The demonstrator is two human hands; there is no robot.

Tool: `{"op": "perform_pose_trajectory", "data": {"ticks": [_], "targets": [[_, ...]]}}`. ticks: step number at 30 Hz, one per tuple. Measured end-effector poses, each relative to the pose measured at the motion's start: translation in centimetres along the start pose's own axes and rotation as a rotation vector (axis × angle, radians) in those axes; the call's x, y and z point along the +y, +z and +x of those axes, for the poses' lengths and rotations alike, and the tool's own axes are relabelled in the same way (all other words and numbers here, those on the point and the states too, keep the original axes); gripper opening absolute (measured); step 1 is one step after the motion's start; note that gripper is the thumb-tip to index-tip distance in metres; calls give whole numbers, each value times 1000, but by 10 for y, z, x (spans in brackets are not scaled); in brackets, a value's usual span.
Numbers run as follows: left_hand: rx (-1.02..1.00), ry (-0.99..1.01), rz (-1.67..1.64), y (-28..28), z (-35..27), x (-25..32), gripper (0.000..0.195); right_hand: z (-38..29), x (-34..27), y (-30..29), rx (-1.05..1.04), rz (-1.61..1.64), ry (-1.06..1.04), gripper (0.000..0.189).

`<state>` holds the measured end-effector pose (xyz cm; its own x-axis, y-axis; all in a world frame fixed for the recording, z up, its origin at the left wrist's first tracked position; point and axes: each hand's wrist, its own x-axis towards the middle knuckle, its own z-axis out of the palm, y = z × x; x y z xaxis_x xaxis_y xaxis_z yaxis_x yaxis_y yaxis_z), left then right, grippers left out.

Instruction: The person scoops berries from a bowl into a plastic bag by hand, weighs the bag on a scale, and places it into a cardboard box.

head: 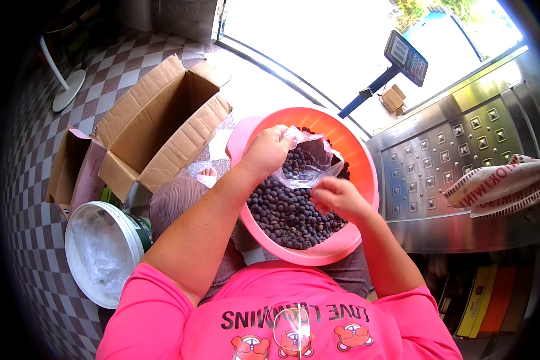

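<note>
A pink plastic basin [297, 256] with an orange-lit inner wall is before me, at my lap. Dark, round seeds or small fruits [285, 216] are heaped in it. My left hand [270, 148] grips the upper edge of a clear plastic bag [303, 181], whose mouth gapes above the heap. Through the bag's film, more dark seeds show; whether they lie inside or behind it is hard to tell. Just below the bag's rim, my right hand [337, 198] has curled fingers over the heap. Anything within those fingers is hidden.
An open cardboard box [162, 130] and a smaller carton [83, 171] stand to the left. Nearer is a white bucket [69, 252] holding clear plastic bags [101, 256]. Beyond the basin rises a scale display [406, 57] on a post; a metal door panel [445, 157] flanks the right.
</note>
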<state>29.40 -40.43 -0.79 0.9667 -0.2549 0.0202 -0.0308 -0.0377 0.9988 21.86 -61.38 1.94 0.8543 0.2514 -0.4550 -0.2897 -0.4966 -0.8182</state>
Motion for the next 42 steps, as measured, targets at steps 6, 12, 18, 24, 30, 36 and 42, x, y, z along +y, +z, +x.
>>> {"op": "perform_pose_trajectory", "data": {"ticks": [6,12,18,24,30,36,42], "targets": [[4,26,67,0,5,-12,23,-24,31,5,-172,-760,25,23],[3,-8,9,0,4,-8,23,-26,29,35,-346,-840,39,43],[37,29,-19,2,4,-11,27,-32,25,42,-385,-708,1,46],[-50,97,-54,0,1,-5,27,-28,23,49,-443,-701,-21,38],[19,14,-29,1,2,-10,26,-27,22,51,-434,-704,-98,31],[65,61,-14,3,6,-21,26,-19,7,34,-405,95,348,15],[48,30,81,1,4,-13,22,18,-18,13,-149,776,231,14]]}}
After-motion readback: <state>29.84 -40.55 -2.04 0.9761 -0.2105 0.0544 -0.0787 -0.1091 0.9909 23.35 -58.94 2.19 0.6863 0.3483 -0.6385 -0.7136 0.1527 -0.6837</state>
